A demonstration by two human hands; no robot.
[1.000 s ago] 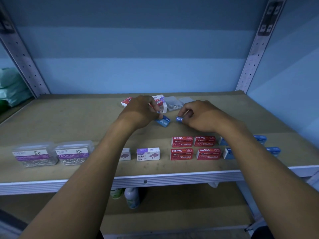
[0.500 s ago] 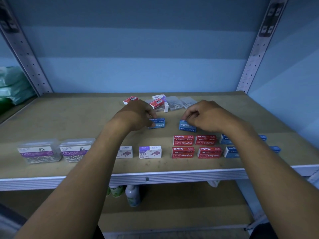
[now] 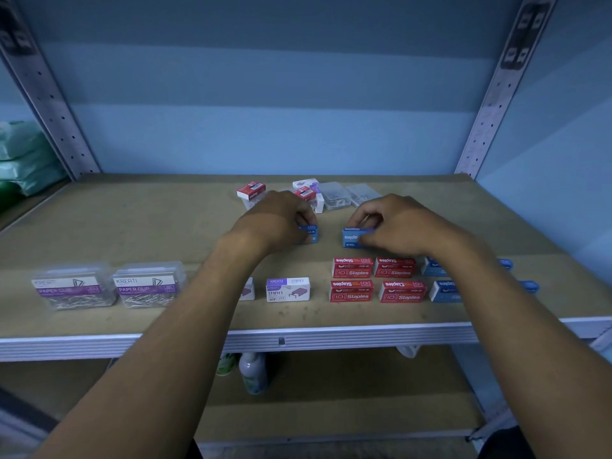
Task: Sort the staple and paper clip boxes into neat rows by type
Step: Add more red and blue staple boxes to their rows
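My left hand (image 3: 280,218) grips a small blue staple box (image 3: 311,232) at mid-shelf. My right hand (image 3: 394,223) pinches a second blue staple box (image 3: 351,237) just to its right. In front of them lie several red staple boxes (image 3: 352,267) in two rows, with blue staple boxes (image 3: 442,290) to their right, partly hidden by my right forearm. A white and purple staple box (image 3: 288,289) sits left of the red ones. Two clear paper clip boxes (image 3: 74,288) stand at the front left.
At the back middle sits a loose pile: red staple boxes (image 3: 251,191), a white box (image 3: 305,183) and clear plastic boxes (image 3: 336,195). The wooden shelf (image 3: 132,220) has a metal front edge (image 3: 99,346). Bottles (image 3: 253,372) stand on the lower shelf. Green bags (image 3: 23,160) lie far left.
Both hands drew back from the rear pile toward me, each bringing a blue staple box down near the shelf surface behind the red rows.
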